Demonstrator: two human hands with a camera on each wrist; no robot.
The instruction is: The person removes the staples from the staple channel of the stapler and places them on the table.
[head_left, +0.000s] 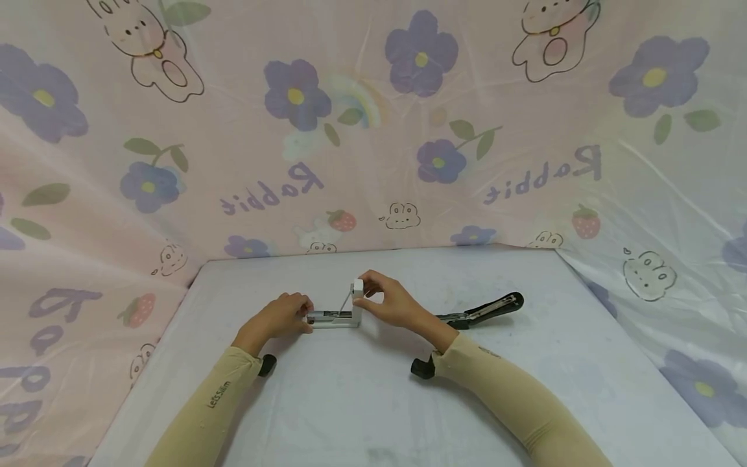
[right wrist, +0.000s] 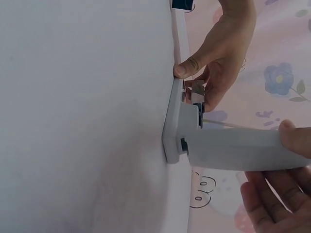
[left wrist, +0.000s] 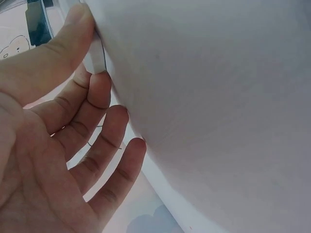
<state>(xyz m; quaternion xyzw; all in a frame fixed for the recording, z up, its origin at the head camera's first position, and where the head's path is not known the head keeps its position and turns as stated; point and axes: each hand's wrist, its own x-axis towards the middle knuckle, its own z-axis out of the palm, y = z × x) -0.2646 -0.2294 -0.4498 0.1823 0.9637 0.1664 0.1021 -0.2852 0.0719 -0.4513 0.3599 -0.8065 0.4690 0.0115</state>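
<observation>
White stapler (head_left: 356, 317) seems light, stiff: hold where your left grip (head_left: 281, 316) pinches its base (right wrist: 171, 131), right grip (head_left: 392, 303) its raised arm (right wrist: 233, 148).

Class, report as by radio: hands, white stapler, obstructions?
Left hand pinching base. Right hand holding raised top. White stapler open. Black stapler to the right, apparently not obstructing.

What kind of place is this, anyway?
Probably a makeshift tabletop work booth, though I can't be sure. A sheet printed with rabbits and flowers screens the back and sides, and a white table holds a white stapler and a black stapler, both opened.
</observation>
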